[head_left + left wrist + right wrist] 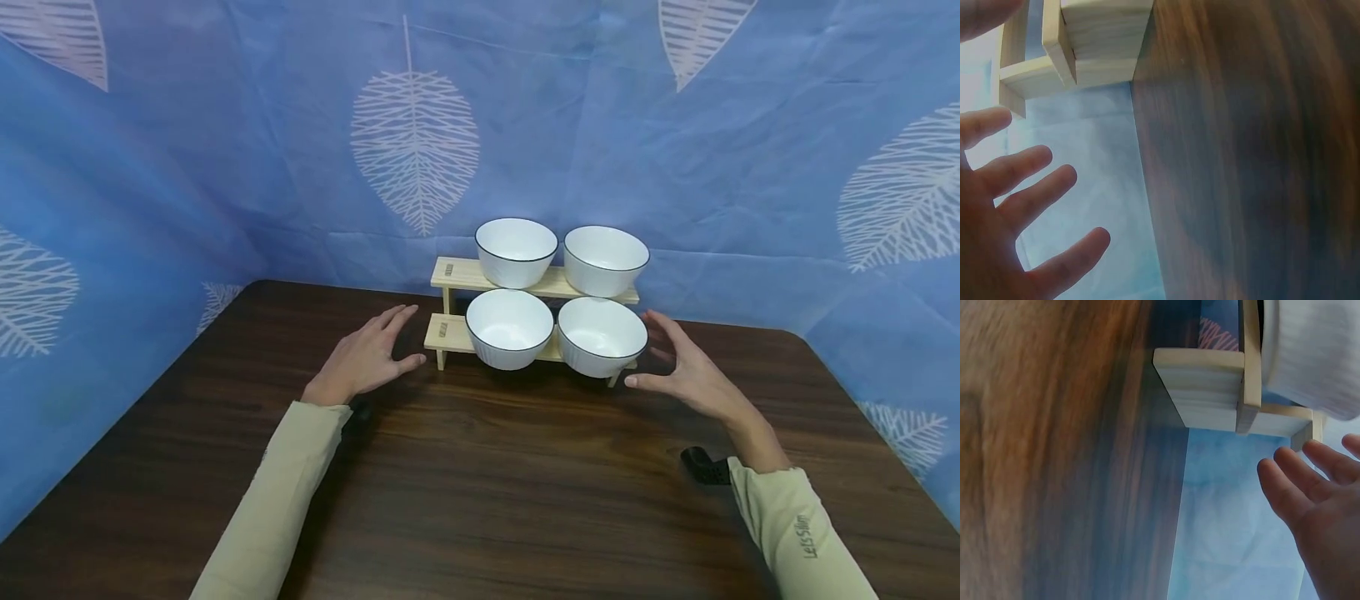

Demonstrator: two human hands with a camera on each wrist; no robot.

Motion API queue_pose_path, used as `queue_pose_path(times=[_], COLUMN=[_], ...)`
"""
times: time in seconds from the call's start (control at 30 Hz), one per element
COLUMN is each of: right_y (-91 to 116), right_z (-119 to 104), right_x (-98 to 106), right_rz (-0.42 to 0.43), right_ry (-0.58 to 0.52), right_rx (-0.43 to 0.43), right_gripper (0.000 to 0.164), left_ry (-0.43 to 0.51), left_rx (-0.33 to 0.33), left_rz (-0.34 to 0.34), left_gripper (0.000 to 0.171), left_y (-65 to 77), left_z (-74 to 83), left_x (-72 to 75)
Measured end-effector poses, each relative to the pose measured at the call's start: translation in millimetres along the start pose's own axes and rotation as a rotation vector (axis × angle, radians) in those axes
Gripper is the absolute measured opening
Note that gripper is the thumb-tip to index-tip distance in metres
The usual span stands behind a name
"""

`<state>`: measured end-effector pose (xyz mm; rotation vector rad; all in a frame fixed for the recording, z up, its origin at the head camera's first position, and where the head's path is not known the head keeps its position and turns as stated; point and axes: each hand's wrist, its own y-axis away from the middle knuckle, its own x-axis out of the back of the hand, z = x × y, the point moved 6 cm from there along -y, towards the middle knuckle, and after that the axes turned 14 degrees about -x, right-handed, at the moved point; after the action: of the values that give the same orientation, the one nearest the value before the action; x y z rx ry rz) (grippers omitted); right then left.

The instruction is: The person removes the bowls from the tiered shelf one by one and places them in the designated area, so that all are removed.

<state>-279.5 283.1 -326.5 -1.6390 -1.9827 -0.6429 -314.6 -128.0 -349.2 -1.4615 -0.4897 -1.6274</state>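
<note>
A light wooden two-tier rack (450, 333) stands at the back of the table. White bowls with dark rims sit on it, two per tier: an upper left bowl (516, 246), an upper right bowl (606, 254), a lower left bowl (510, 325) and a lower right bowl (602, 333). My left hand (367, 354) is just left of the rack, fingers spread and holding nothing; the left wrist view shows the rack's end (1104, 37) beyond the fingers. Beside the lower right bowl is my right hand (693, 371), thumb and fingers apart, with nothing in its grasp.
The dark wood-grain table (525, 483) extends toward me. Behind and to both sides hangs a blue cloth (300, 125) with white leaf prints, close behind the rack. A black device (705, 467) shows at my right wrist.
</note>
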Motion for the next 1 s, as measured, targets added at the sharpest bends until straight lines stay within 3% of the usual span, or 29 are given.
queue_pose_path(times=[0.37, 0.83, 1.0], right_y=[-1, -10, -11], right_z=[-2, -7, -10], right_x=[-5, -18, -18], right_rz=[0.002, -0.032, -0.003], right_ry=[-0.026, -0.101, -0.06], right_rx=[-0.007, 0.037, 0.005], right_gripper=[0.111, 0.112, 0.114], left_ry=[0.142, 0.27, 0.359], left_rx=[0.046, 0.051, 0.055], left_rz=[-0.019, -0.012, 0.007], left_gripper=[0.086, 0.089, 0.09], left_y=[-16.1, -30.4, -34.5], left_z=[2.3, 8.0, 8.0], left_x=[-23.0, -23.3, -24.9])
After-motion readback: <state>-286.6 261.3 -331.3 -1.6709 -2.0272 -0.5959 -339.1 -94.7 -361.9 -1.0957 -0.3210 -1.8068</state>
